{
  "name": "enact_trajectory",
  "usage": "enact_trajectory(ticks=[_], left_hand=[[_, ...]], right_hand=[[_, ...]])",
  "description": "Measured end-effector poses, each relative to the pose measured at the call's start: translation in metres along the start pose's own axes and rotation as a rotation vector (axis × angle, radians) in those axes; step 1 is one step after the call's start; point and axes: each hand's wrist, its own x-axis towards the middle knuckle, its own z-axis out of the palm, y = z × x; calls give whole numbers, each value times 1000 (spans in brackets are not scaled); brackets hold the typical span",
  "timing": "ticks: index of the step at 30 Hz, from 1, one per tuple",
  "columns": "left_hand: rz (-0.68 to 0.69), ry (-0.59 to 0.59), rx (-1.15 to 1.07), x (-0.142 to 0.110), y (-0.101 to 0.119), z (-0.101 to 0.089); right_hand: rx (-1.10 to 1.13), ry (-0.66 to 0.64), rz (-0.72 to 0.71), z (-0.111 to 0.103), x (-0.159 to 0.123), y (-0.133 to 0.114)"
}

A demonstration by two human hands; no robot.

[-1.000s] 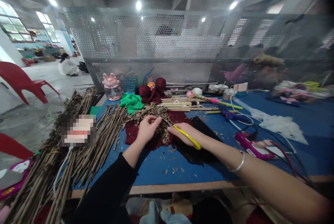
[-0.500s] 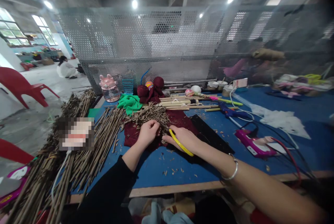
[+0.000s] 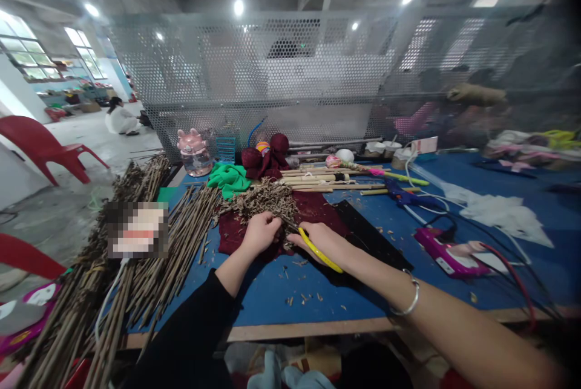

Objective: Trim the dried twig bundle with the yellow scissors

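My right hand (image 3: 320, 241) grips a pair of scissors with a yellow handle (image 3: 329, 262); the blades point up and left into a heap of dried plant cuttings (image 3: 263, 198). Beside the blades, my left hand (image 3: 262, 233) is closed in a pinch at the heap's near edge, on something I cannot make out. The heap lies on a dark red cloth (image 3: 231, 235), with a black cloth (image 3: 372, 232) to its right. Small dry scraps (image 3: 304, 298) are scattered on the blue tabletop (image 3: 254, 310) in front.
Long brown stems (image 3: 177, 256) lie along the left side, with a blurred-out device on them. Behind the heap are green cloth (image 3: 229, 178), a pink-lidded bottle (image 3: 194, 153) and bamboo sticks (image 3: 318, 182). A glue gun (image 3: 402, 195) and purple power strip (image 3: 447, 253) are at right.
The whole view has shifted slightly, so things sit a little further right. Both hands stay at the heap in nearly the same pose.
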Motion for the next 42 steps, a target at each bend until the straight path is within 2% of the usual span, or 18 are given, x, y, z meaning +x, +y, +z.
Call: enact_trajectory(ticks=[5, 7, 10, 13, 16, 19, 24, 29, 31, 33, 36, 39, 42], left_hand=[[13, 6, 42, 1, -1, -2], [60, 59, 148, 1, 0, -7], [183, 200, 315, 2, 6, -19], [238, 304, 354, 5, 9, -33], [197, 336, 478, 9, 4, -42], [161, 287, 618, 12, -6, -45], [271, 130, 766, 10, -7, -40], [358, 45, 664, 10, 8, -34], [391, 44, 630, 15, 14, -32], [387, 106, 650, 21, 20, -29], [362, 148, 749, 29, 27, -22], [344, 32, 842, 33, 31, -13], [319, -34, 790, 38, 32, -9]], right_hand=[[-41, -8, 11, 0, 1, -1], [-95, -54, 17, -8, 0, -1], [-174, -87, 30, -26, -3, 4], [-113, -169, -61, -45, -2, 15], [-30, -203, -167, -60, 6, 25], [34, -187, -217, -63, 20, 32], [166, 27, -137, -39, 39, 38], [146, 188, -81, -25, 35, 45], [145, 238, -52, -25, 32, 48], [137, 281, -20, -25, 31, 51], [120, 306, 18, -25, 31, 52], [95, 299, 28, -25, 29, 50], [63, 277, 17, -26, 26, 45]])
